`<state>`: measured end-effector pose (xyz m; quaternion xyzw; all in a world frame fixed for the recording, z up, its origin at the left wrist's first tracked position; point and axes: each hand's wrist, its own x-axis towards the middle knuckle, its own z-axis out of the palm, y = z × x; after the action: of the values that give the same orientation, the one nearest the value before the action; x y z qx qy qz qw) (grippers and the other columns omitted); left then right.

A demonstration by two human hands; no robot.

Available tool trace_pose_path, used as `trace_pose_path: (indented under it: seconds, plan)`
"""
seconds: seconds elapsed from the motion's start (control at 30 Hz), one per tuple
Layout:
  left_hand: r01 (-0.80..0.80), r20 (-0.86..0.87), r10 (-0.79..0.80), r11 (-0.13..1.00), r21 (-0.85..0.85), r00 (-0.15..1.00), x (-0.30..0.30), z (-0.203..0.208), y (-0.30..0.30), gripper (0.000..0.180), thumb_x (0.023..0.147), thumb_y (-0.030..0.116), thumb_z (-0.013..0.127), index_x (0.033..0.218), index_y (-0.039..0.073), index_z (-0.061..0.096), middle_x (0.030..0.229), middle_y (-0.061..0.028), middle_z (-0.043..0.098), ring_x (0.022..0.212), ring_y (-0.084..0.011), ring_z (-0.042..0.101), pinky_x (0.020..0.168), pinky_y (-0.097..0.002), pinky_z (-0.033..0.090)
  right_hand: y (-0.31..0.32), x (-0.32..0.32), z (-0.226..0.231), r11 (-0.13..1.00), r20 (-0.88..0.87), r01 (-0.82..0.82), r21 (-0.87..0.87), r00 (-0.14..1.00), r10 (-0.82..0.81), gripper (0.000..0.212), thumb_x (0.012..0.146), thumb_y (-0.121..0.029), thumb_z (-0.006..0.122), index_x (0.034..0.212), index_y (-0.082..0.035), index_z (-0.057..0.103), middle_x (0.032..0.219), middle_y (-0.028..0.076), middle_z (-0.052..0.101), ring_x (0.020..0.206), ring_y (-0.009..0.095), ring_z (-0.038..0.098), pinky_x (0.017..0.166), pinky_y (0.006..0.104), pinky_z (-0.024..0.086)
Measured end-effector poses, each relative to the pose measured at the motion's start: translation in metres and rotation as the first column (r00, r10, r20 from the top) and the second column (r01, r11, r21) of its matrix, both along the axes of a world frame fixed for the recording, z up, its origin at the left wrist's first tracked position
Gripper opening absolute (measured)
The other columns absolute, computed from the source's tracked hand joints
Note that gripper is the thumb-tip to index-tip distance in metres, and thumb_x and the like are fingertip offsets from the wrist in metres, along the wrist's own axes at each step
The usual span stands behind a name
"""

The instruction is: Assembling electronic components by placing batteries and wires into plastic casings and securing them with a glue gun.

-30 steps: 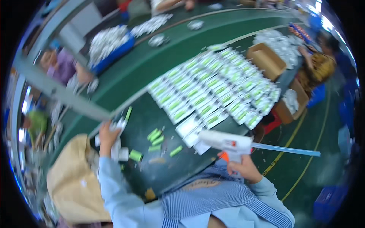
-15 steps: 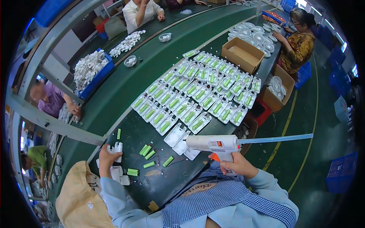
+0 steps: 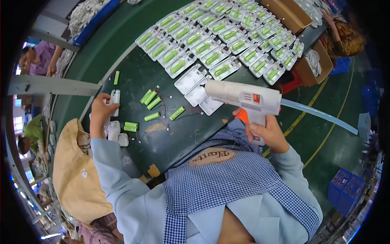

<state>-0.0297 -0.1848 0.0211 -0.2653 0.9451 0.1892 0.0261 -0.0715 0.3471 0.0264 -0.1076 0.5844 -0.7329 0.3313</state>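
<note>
My right hand [image 3: 268,132] grips a white hot glue gun [image 3: 243,93] with an orange trigger, and a pale blue glue stick [image 3: 321,114] sticks out of its back. Its nozzle points left, over or beside a bare white plastic casing [image 3: 191,79]; more bare casings lie by it. At the table's left side, my left hand [image 3: 103,110] is closed on a white plastic casing [image 3: 115,97]. Below that hand lie other white casings [image 3: 114,132]. Between my hands are several green battery packs [image 3: 150,98] with thin wires, and one green battery pack [image 3: 116,77] lies farther off.
Rows of white casings with green battery packs [image 3: 203,49] cover the far table. Cardboard boxes [image 3: 290,14] stand at the right. A beige cloth sack [image 3: 77,171] hangs at the left near a metal frame [image 3: 53,85]. Co-workers sit at left and far right.
The view has tilted downward, so the table's things sit higher in the picture. My left hand still holds the casing and my right hand the glue gun.
</note>
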Motion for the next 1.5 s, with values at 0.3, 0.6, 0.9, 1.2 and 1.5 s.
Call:
trace_pose_path:
  seconds: [0.3, 0.6, 0.9, 1.2, 1.5]
  plan:
    - [-0.006, 0.130, 0.004, 1.000, 0.014, 0.991, 0.005, 0.006, -0.006, 0.047, 0.056, 0.028, 0.087, 0.088, 0.004, 0.063, 0.084, -0.0133, 0.066, 0.079, -0.0240, 0.064, 0.072, -0.0357, 0.051, 0.000, -0.007, 0.004, 1.000, -0.009, -0.021, 0.017, 1.000, 0.021, 0.049, 0.087, -0.014, 0.058, 0.128, 0.010, 0.047, 0.124, 0.020, 0.061, 0.059, 0.012, 0.057, 0.057, 0.0261, 0.049]
    - [0.036, -0.188, -0.046, 0.998, -0.058, 0.981, 0.009, 0.031, 0.073, 0.029, 0.073, 0.019, 0.077, 0.095, 0.003, 0.069, 0.085, -0.0139, 0.069, 0.080, -0.0284, 0.066, 0.077, -0.0354, 0.051, -0.003, -0.005, -0.001, 0.998, -0.014, -0.003, 0.056, 1.000, 0.004, 0.061, 0.084, -0.027, 0.063, 0.130, 0.009, 0.045, 0.124, 0.023, 0.061, 0.055, 0.011, 0.056, 0.053, 0.0232, 0.048]
    - [0.241, -0.330, -0.298, 0.949, -0.202, 0.896, 0.002, 0.017, 0.094, 0.037, 0.075, 0.011, 0.077, 0.109, 0.006, 0.064, 0.095, -0.0158, 0.065, 0.085, -0.0338, 0.065, 0.074, -0.0383, 0.052, 0.001, -0.006, -0.006, 0.998, -0.018, -0.039, 0.042, 0.999, 0.039, 0.055, 0.084, -0.016, 0.059, 0.131, 0.009, 0.045, 0.124, 0.022, 0.061, 0.058, 0.012, 0.058, 0.053, 0.0239, 0.047]
    - [0.262, -0.261, -0.313, 0.941, -0.212, 0.913, 0.027, 0.015, 0.121, 0.048, 0.068, 0.006, 0.081, 0.112, 0.004, 0.061, 0.111, -0.0148, 0.057, 0.106, -0.0355, 0.057, 0.087, -0.0409, 0.048, 0.002, -0.004, -0.004, 0.999, -0.020, -0.002, 0.039, 1.000, 0.003, 0.056, 0.084, -0.016, 0.059, 0.131, 0.010, 0.044, 0.124, 0.023, 0.061, 0.058, 0.012, 0.057, 0.053, 0.0240, 0.047]
    - [0.284, -0.178, -0.408, 0.831, -0.478, 0.895, 0.053, -0.001, 0.106, 0.013, 0.073, 0.003, 0.072, 0.083, 0.005, 0.065, 0.088, -0.0108, 0.058, 0.085, -0.0320, 0.059, 0.073, -0.0417, 0.049, -0.002, -0.017, 0.011, 0.998, 0.006, -0.053, 0.045, 0.999, 0.053, 0.051, 0.086, -0.018, 0.059, 0.127, 0.009, 0.049, 0.122, 0.020, 0.062, 0.057, 0.011, 0.056, 0.055, 0.0248, 0.048]
